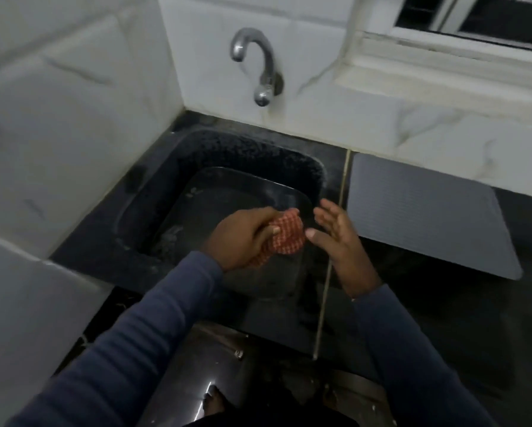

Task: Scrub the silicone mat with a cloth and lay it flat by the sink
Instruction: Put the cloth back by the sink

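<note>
A grey ribbed silicone mat [425, 214] lies flat on the dark counter to the right of the sink, one edge against the wall. My left hand [243, 235] grips a bunched red-and-white checked cloth [286, 234] above the sink's right side. My right hand [338, 238] is held just right of the cloth with fingers spread and nothing in it, its thumb close to the cloth. Both arms wear dark blue sleeves.
The black sink [154, 186] has a dark basin with some residue at its lower left. A chrome tap [260, 63] sticks out of the white tiled wall above it. The black counter [443, 309] runs to the right; a window sill [443, 66] is at the upper right.
</note>
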Available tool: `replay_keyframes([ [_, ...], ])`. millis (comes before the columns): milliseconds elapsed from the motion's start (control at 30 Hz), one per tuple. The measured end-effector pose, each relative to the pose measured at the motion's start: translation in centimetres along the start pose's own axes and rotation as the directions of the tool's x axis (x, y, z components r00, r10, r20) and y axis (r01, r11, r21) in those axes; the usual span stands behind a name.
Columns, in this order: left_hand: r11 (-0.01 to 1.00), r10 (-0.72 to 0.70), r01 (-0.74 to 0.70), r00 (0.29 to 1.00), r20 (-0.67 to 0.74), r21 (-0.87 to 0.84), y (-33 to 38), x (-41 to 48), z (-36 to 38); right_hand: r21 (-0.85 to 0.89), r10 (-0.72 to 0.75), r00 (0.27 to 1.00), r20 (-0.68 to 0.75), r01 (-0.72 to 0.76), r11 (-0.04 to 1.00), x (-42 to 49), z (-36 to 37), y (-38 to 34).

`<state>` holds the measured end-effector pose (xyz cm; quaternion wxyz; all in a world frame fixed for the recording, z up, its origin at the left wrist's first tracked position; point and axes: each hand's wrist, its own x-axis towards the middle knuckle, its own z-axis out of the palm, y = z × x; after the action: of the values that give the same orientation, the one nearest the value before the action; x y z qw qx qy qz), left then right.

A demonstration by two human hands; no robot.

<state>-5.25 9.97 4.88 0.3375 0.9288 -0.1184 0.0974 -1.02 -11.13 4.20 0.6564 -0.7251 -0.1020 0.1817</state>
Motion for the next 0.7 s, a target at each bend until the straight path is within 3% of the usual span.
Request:
replay_keyframes([
  [67, 0.996, 0.079, -0.082, 0.995, 0.062, 0.032, -1.2, -0.3, -3.0, -0.179, -0.02, 0.975, 0.222, 0.061, 0.982, 1.7, 2.3, -1.6],
  [133, 0.996, 0.085, -0.083, 0.994, 0.074, -0.031, -2.6, -0.4, -5.4, -0.259, -0.008, 0.942, 0.334, 0.1, 0.961, 3.5, 4.7, -2.9],
  [167, 0.995, 0.037, -0.029, 0.996, 0.087, -0.097, -3.2, -0.5, -6.4, -0.246, -0.014, 0.941, 0.338, 0.102, 0.964, 4.1, 5.8, -3.3],
  [233, 0.908, -0.2, 0.242, 0.968, 0.154, -0.342, -5.6, -0.9, -8.1, -0.197, -0.032, 0.943, 0.331, 0.102, 0.975, 5.4, 7.8, -4.2],
  [300, 0.59, -0.429, 0.543, 0.838, 0.337, -0.598, -7.9, -2.0, -8.8, -0.161, -0.057, 0.941, 0.334, 0.117, 0.98, 6.7, 9.4, -5.2],
  [333, 0.418, -0.447, 0.61, 0.783, 0.432, -0.673, -9.0, -2.8, -8.3, -0.154, -0.053, 0.941, 0.335, 0.11, 0.982, 7.3, 10.0, -5.5],
  [400, 0.084, -0.396, 0.566, 0.774, 0.493, -0.82, -10.1, -4.2, -6.3, -0.113, -0.025, 0.946, 0.325, 0.065, 0.992, 8.9, 11.1, -5.9],
  [433, -0.05, -0.392, 0.47, 0.803, 0.45, -0.881, -10.1, -4.3, -5.4, -0.073, -0.017, 0.953, 0.302, 0.04, 0.997, 9.8, 11.5, -5.9],
  [467, -0.12, -0.421, 0.369, 0.822, 0.384, -0.922, -9.9, -4.0, -4.7, -0.028, -0.008, 0.964, 0.265, 0.016, 0.999, 10.8, 11.6, -5.9],
  [500, -0.143, -0.477, 0.271, 0.824, 0.306, -0.952, -9.6, -3.4, -4.1, 0.023, 0.007, 0.977, 0.213, -0.013, 1.0, 11.8, 11.6, -5.6],
  [567, -0.033, -0.65, 0.171, 0.745, 0.152, -0.985, -11.1, -1.3, -4.0, 0.095, 0.07, 0.988, 0.139, -0.083, 0.992, 14.3, 11.7, -5.0],
  [633, 0.141, -0.776, 0.23, 0.63, 0.037, -0.963, -13.2, 0.7, -5.1, 0.045, 0.163, 0.979, 0.121, -0.169, 0.985, 16.5, 11.9, -3.8],
  [700, 0.286, -0.78, 0.363, 0.625, 0.004, -0.887, -16.4, 2.5, -6.7, -0.004, 0.253, 0.957, 0.145, -0.255, 0.967, 18.8, 12.6, -2.5],
])
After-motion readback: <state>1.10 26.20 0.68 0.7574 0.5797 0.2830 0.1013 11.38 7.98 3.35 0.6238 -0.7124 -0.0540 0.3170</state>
